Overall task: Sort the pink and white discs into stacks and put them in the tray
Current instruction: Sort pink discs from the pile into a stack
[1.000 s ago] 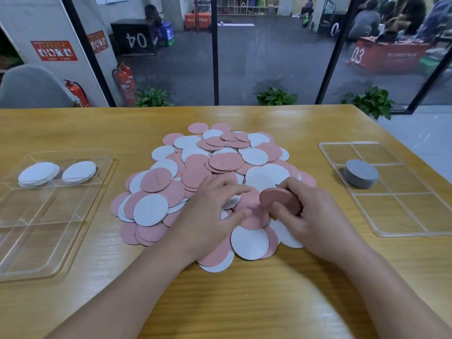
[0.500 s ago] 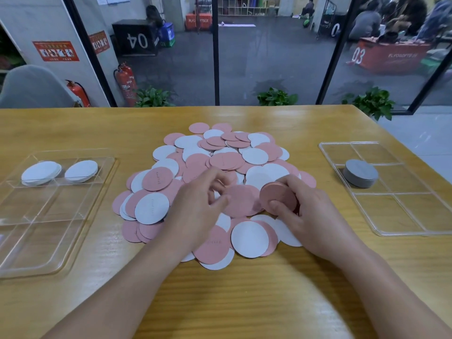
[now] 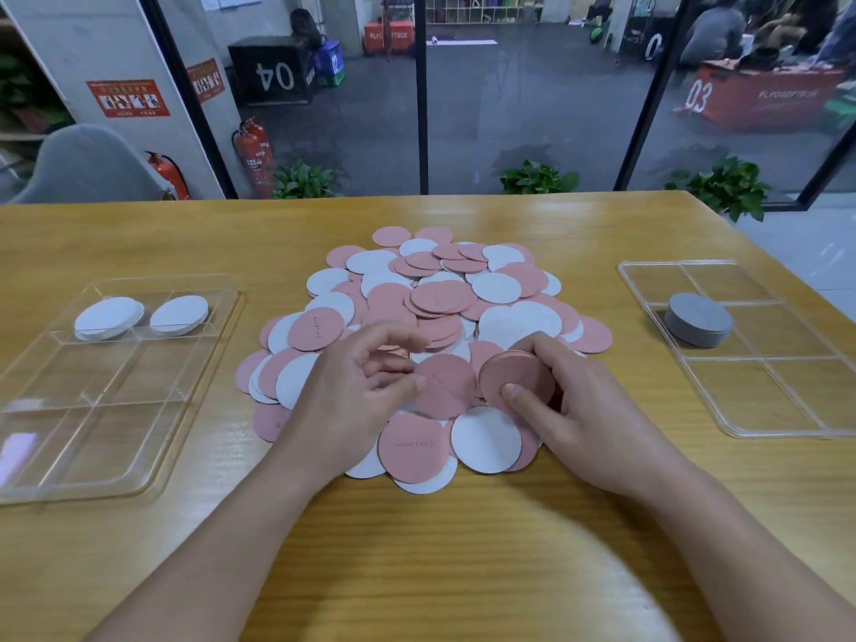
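Observation:
A loose heap of pink and white discs (image 3: 431,308) covers the middle of the wooden table. My right hand (image 3: 569,410) grips a small stack of pink discs (image 3: 514,379) just above the heap's near right side. My left hand (image 3: 356,391) hovers over the heap's near middle and pinches the edge of a single pink disc (image 3: 447,386), which lies beside the stack. The clear tray on the left (image 3: 120,400) holds two white stacks (image 3: 111,317) in its far compartments. The clear tray on the right (image 3: 764,391) holds one grey-looking stack (image 3: 697,319).
Bare table lies in front of the heap, under my forearms. Behind the table's far edge stands a glass wall with potted plants (image 3: 537,178) and fire extinguishers (image 3: 252,155). A grey chair back (image 3: 88,164) shows at the far left.
My left hand lifted off the heap and drew a single pink disc toward the stack. My right hand tilted and raised the pink stack slightly.

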The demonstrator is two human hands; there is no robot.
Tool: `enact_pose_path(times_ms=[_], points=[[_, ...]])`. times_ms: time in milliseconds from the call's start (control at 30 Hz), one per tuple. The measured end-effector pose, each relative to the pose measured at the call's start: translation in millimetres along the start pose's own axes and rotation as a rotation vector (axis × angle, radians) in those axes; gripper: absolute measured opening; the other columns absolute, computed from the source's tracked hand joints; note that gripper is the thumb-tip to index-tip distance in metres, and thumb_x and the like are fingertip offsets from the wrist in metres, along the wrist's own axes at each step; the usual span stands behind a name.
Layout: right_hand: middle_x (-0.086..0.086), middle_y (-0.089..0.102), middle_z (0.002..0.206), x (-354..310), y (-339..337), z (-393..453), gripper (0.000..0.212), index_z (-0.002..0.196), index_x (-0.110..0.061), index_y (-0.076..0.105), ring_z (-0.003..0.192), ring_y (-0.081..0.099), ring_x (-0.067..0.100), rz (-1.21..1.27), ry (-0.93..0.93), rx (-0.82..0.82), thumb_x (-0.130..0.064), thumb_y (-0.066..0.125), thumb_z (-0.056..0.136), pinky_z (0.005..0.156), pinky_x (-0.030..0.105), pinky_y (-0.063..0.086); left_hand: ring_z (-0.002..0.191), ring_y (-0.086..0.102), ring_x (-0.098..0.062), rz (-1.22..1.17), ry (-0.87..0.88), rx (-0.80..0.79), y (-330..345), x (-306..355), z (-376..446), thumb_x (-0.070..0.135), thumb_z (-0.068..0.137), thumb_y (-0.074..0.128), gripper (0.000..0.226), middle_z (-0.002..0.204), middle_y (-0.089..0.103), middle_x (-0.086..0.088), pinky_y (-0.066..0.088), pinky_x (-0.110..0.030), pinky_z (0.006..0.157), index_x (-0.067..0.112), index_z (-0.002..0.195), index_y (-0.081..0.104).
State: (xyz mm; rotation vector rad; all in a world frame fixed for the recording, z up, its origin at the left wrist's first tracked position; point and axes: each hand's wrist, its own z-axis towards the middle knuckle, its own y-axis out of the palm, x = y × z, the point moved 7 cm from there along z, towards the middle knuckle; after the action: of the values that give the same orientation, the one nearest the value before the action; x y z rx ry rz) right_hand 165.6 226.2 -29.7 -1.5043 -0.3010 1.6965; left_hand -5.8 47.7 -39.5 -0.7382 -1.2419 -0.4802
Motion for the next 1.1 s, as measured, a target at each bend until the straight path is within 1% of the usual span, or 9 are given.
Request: enact_pose_path(times_ms=[100,233,400,567,667,767,900,1000,1100], points=[[-0.01,0.065,0.087,2,2,0,0.014,0.105,-0.034,0.055,0.078,0.058,0.017,-0.01,0.013,0.005,-0.027,0.067,0.104,0.064,0.031,0.047,0.105,0.079,-0.023,-0.026,0.016,-0.064,10,2,-3,-0.006,0.096,0.078,0.026,0.105,0.083,-0.002,0.065,-0.036,0.091,0.017,0.106,0.082],[-0.022,0.064,0.101,-4,6,-1,0.021,0.118,-0.036,0.056,0.09,0.061,0.01,-0.032,-0.008,0.006,-0.028,0.069,0.104,0.069,0.02,0.045,0.1,0.08,-0.028,-0.089,0.058,-0.116,17,10,-4,-0.011,0.096,0.075,0.023,0.1,0.083,-0.008,0.063,-0.032,0.088,0.01,0.102,0.082],[-0.029,0.065,0.113,-12,25,-1,0.022,0.126,-0.042,0.057,0.102,0.064,0.002,-0.106,-0.041,-0.101,-0.032,0.064,0.107,0.079,0.021,0.05,0.114,0.079,-0.024,-0.064,0.101,-0.156,19,13,-7,-0.014,0.1,0.067,0.03,0.112,0.084,-0.005,0.061,-0.039,0.105,0.008,0.114,0.081],[-0.041,0.059,0.107,-9,26,-2,0.013,0.113,-0.044,0.053,0.097,0.06,-0.008,-0.181,-0.042,-0.083,-0.036,0.061,0.107,0.073,0.017,0.046,0.111,0.067,-0.012,0.319,0.096,-0.058,-9,17,-12,0.022,0.088,0.092,0.027,0.112,0.075,0.014,0.061,-0.03,0.095,0.037,0.109,0.082],[-0.029,0.062,0.1,-4,26,-2,0.011,0.111,-0.042,0.05,0.094,0.061,-0.002,-0.197,-0.021,-0.073,-0.039,0.06,0.106,0.073,0.026,0.05,0.119,0.061,-0.01,0.479,0.026,-0.173,-15,8,-24,0.038,0.076,0.099,0.039,0.119,0.067,0.017,0.053,-0.024,0.095,0.043,0.109,0.079],[-0.028,0.063,0.097,-5,28,-1,0.011,0.11,-0.041,0.049,0.092,0.061,-0.001,-0.2,-0.021,-0.073,-0.039,0.059,0.107,0.069,0.022,0.047,0.128,0.052,-0.006,0.627,0.045,-0.264,-11,3,-32,0.048,0.072,0.099,0.048,0.124,0.058,0.023,0.043,-0.015,0.095,0.048,0.114,0.075],[-0.025,0.064,0.099,-4,28,-1,0.008,0.112,-0.038,0.053,0.094,0.06,0.002,-0.201,-0.02,-0.068,-0.039,0.059,0.108,0.075,0.029,0.051,0.131,0.046,-0.005,0.64,0.075,-0.281,-8,5,-30,0.049,0.073,0.098,0.046,0.125,0.057,0.024,0.041,-0.02,0.099,0.046,0.112,0.072],[-0.017,0.066,0.097,1,29,-1,0.01,0.109,-0.031,0.056,0.093,0.061,0.009,-0.196,-0.005,-0.062,-0.04,0.06,0.107,0.075,0.04,0.054,0.124,0.053,-0.007,0.569,0.018,-0.284,-8,3,-32,0.042,0.074,0.099,0.053,0.119,0.057,0.025,0.046,-0.022,0.097,0.041,0.115,0.066],[-0.013,0.067,0.094,2,28,-1,0.013,0.108,-0.028,0.058,0.09,0.061,0.012,-0.174,0.002,-0.054,-0.04,0.061,0.106,0.074,0.046,0.054,0.093,0.058,-0.01,0.49,-0.007,-0.237,-11,1,-31,0.032,0.078,0.098,0.06,0.109,0.063,0.016,0.052,-0.026,0.083,0.041,0.125,0.061]])
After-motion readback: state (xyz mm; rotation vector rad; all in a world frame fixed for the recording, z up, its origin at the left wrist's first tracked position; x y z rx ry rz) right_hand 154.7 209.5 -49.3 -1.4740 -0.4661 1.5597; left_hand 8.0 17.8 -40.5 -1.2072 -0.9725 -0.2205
